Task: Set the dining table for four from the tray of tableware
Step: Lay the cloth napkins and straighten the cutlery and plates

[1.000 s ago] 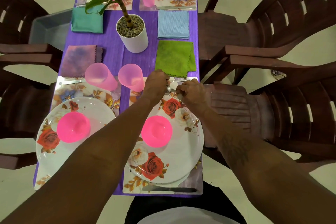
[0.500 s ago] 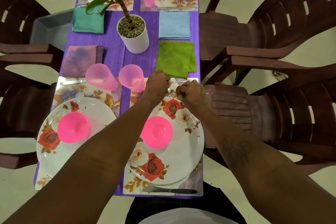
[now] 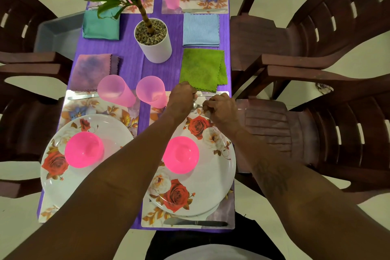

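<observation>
Metal spoon [image 3: 195, 105] in curled fingers of left hand [image 3: 182, 96] and right hand [image 3: 219, 110], beside floral plate [image 3: 213, 177].

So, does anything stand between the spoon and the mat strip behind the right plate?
Nothing visible does. The right hand holds the spoon over that strip, just past the plate rim. Other cutlery lies along the far edge of the mat; the cup stands left.

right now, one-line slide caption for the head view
Right hand pinches a spoon, left hand alongside, beyond the rose-patterned plate.
</observation>
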A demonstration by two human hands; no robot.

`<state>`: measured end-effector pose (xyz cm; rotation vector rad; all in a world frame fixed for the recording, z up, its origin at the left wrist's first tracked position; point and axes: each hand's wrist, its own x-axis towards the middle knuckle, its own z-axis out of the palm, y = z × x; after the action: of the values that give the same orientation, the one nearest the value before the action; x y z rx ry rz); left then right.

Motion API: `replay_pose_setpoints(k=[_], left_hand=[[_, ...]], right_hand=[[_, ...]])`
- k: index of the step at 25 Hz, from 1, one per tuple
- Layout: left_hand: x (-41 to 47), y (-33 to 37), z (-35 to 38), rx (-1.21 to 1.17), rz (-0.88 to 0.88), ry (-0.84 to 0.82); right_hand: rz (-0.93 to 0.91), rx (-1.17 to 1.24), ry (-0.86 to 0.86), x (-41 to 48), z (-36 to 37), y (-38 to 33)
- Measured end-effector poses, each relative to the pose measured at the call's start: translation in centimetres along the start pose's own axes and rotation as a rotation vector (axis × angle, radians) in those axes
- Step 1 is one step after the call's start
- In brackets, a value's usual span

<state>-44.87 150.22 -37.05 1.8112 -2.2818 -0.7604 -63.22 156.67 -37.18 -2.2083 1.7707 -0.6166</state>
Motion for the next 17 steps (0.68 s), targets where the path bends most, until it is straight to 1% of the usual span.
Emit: replay_pose_setpoints(k=[8,10,12,14,16,17], left_hand=[[-1.0,1.4,-1.8,0.099,0.061,0.032],[-1.4,1.7,-2.0,0.082,0.054,0.066],[-2.2,1.9,-2.1,0.043,0.045,0.117],[-3.3,1.8,-2.1,0.004,0.044,0.174],[-3.9,1.8,-2.5,-0.035,0.036,0.201],[-4.2,2.0,-2.6,-0.048,0.049,0.207]], right_hand=[[0.020,-0.015,-0.044,0.2,0.0,0.0],[0.040,0.001,-0.015,0.3,-0.1,0.1],[0.135,0.044,0.072,-0.1,-0.5,0.6],[0.288,0.091,0.168,-1.2,-1.2,0.8],[0.426,0.111,0.181,-2.1,-2.1,0.6],[0.432,0.110,0.177,-2.6,-2.2,0.4]])
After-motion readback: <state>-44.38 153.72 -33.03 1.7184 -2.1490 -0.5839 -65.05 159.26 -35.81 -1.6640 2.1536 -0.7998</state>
